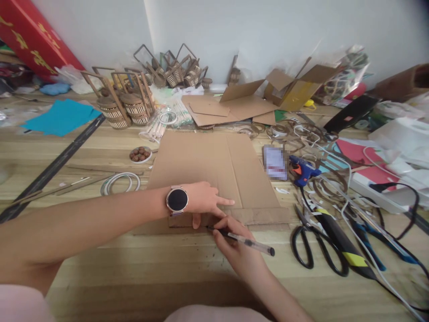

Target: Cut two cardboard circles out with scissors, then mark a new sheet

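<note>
A large cardboard sheet (194, 161) lies flat on the wooden table in front of me. Across its near edge rests a narrow cardboard strip (264, 216). My left hand (206, 199), with a watch (177, 200) on the wrist, presses down on the strip and sheet with fingers spread and the thumb near the edge. In my right hand (239, 246) is a black-capped clear pen (254, 244), gripped between thumb and fingers. Its tip touches or nearly touches the cardboard by the strip's near edge, close to my left thumb.
Right of the sheet lie scissors (308, 241), a blue glue gun (303, 171), pliers (368, 241) and tangled cables. A small bowl of brown balls (140, 154) and white rings (120, 183) sit to the left. Small bamboo baskets (114, 112) and cardboard pieces (231, 107) stand behind.
</note>
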Tool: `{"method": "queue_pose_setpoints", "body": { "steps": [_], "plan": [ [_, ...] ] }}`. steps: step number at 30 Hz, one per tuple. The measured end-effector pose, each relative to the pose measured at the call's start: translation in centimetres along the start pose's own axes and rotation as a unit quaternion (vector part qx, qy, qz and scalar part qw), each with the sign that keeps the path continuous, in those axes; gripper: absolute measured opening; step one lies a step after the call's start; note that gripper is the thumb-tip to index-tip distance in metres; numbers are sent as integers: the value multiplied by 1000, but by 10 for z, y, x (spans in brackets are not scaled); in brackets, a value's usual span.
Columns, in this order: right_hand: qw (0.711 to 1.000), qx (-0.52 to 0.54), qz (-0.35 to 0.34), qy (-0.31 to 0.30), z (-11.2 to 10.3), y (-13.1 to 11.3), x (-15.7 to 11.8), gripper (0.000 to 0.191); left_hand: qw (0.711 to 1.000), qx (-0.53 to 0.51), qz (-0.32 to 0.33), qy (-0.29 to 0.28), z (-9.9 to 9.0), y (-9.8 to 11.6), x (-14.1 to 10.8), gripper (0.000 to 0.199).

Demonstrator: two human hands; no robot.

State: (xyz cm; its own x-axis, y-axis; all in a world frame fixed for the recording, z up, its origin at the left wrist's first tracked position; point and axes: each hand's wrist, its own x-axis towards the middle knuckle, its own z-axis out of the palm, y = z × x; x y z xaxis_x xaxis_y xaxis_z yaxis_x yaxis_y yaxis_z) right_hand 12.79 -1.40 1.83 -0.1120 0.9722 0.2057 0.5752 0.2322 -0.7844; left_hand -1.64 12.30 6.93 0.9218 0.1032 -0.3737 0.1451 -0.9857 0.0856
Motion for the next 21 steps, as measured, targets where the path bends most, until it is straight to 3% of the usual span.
{"method": "queue_pose_setpoints", "body": {
  "steps": [5,12,14,16,18,19,21],
  "plan": [
    [998,-22,46,28,-25,23,-8,19,1000,0,5,-12,1,-2,2,91],
    [971,-141,159,107,-136,58,-29,20,1000,4,0,-10,0,0,1,89],
    [957,-182,170,148,-154,62,-34,23,1000,6,0,-6,0,0,1,89],
    [955,-220,134,151,-153,63,-35,25,1000,7,-2,-2,1,0,2,90],
    [969,-234,29,73,-137,63,-31,26,1000,9,-4,2,3,0,3,92],
    [972,-230,-35,-4,-125,63,-27,28,1000,11,-7,4,4,0,3,92],
    [959,-261,-99,-50,-102,63,-17,30,1000,13,-16,12,4,2,1,93]
  ]
}}
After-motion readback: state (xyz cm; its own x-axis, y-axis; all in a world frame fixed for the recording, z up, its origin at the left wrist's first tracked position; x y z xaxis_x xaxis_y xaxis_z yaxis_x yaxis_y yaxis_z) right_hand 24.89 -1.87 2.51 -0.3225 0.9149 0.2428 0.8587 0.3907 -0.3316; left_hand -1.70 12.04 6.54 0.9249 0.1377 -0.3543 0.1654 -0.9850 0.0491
